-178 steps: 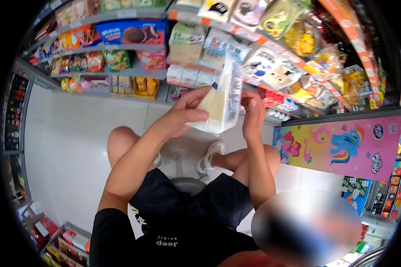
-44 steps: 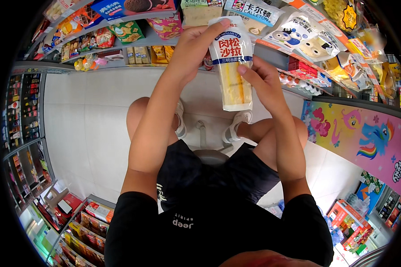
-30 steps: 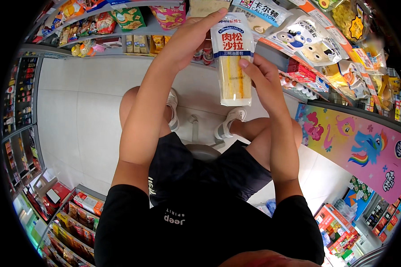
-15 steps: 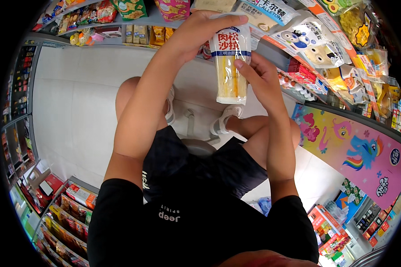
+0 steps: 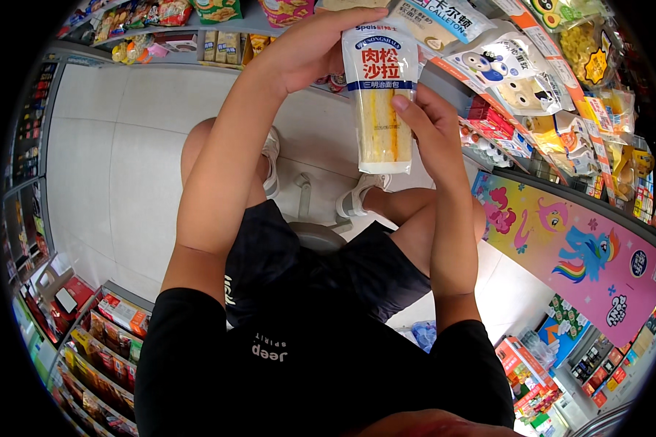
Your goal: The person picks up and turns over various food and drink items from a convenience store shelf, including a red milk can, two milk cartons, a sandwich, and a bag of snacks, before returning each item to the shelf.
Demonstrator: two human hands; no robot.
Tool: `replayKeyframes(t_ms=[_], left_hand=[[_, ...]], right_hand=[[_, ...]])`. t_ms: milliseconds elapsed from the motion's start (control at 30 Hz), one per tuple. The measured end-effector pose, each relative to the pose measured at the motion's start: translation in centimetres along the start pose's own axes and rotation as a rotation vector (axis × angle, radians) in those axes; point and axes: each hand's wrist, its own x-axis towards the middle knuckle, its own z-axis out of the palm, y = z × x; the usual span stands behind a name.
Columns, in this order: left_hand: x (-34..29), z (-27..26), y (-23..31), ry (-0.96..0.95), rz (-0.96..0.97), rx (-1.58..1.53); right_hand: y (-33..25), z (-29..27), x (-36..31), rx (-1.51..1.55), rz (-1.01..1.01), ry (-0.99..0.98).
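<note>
I sit on a stool in a shop aisle and hold a packaged sandwich upright in front of me. Its wrapper is white and blue at the top and clear below, showing yellow and white layers. My left hand grips the top left of the package. My right hand holds its right side, fingers against the clear part. The package is raised close to the shelf of bagged snacks ahead.
Shelves of packaged snacks run along the top and right. A colourful cartoon panel lines the lower right shelf. Low racks of goods stand at the lower left. Pale floor tiles lie to the left. A stool is under me.
The sandwich package has turned from a tilted hold to upright and risen toward the shelf. My view has shifted slightly; both hands stay on the package.
</note>
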Motion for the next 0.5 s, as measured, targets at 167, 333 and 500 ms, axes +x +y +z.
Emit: replayKeyframes(t_ms=[167,333,500], left_hand=[[0.1,0.7,0.3,-0.002,-0.008,-0.027],[-0.1,0.7,-0.4,0.003,0.211,0.23],[0.2,0.9,-1.2,-0.029,0.221,0.271]], right_hand=[[0.0,0.1,0.0,0.032,-0.029,0.01],[-0.4,0.4,0.0,0.142,-0.066,0.137],[-0.5,-0.7,0.3,0.23,-0.015,0.183]])
